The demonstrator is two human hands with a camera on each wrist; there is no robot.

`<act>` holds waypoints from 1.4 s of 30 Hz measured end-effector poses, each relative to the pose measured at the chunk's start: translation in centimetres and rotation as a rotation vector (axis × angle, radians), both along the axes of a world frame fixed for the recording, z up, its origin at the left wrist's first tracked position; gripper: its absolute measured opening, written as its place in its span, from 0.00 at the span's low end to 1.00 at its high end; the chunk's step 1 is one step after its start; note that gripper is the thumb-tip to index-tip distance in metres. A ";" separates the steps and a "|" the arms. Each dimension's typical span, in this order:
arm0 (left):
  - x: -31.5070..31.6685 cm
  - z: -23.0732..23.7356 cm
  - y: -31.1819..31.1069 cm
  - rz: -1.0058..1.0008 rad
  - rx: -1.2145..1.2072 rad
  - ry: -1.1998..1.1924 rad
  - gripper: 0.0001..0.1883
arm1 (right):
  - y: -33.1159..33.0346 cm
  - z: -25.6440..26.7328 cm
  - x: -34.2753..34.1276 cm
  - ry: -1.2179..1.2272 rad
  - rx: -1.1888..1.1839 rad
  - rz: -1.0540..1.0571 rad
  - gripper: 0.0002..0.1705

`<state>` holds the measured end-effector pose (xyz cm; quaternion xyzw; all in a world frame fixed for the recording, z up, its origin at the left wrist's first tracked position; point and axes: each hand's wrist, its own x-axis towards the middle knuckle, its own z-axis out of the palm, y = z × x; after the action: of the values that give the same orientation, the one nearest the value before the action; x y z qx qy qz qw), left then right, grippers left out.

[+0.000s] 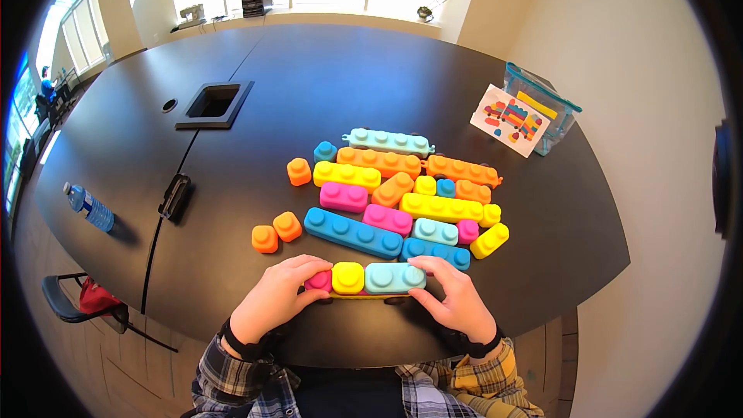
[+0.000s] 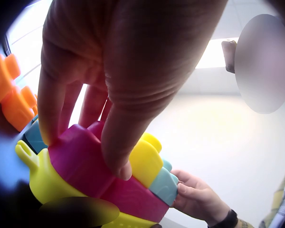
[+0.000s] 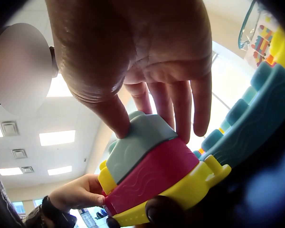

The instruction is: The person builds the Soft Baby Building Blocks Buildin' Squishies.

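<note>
In the head view my left hand (image 1: 272,294) pinches a small magenta block (image 1: 318,282) at the left end of a wheeled toy wagon. My right hand (image 1: 458,300) grips the light blue block (image 1: 385,278) at the other end, thumb on the near side and fingers on the far side. Between those two sits a yellow square block (image 1: 348,279). The right wrist view shows a long magenta layer (image 3: 156,166) under the light blue block, on a yellow wheeled base (image 3: 206,176) with a hitch at its end. Dark wheels partly show below.
Beyond the wagon lie several loose blocks, including a long blue block (image 1: 352,234) and an orange block (image 1: 265,239). Farther back are orange wagons (image 1: 379,161) and a light blue base (image 1: 387,142). A picture card (image 1: 511,121) leans on a clear bag (image 1: 561,128). A water bottle (image 1: 89,207) stands left.
</note>
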<state>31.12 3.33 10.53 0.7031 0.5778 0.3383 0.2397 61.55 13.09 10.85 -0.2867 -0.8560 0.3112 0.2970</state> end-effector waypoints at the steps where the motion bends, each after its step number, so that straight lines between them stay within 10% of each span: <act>1: 0.0 0.0 0.0 0.001 0.000 0.001 0.22 | 0.0 0.0 0.0 0.001 0.000 0.001 0.25; 23: -8.2 1.7 1.5 0.323 -0.100 0.387 0.21 | -0.2 -0.3 -0.6 -0.001 -0.028 0.004 0.26; 28: -2.7 4.9 1.6 0.041 0.187 -0.031 0.23 | -0.2 -0.3 -1.1 -0.004 -0.026 0.020 0.25; 42: 2.6 3.6 2.8 -0.211 0.119 -0.036 0.25 | -0.4 -0.3 -1.6 0.000 -0.044 0.033 0.26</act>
<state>33.69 6.14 14.17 0.7668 0.4749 0.3575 0.2424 59.95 12.67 10.55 -0.2789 -0.8536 0.3346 0.2856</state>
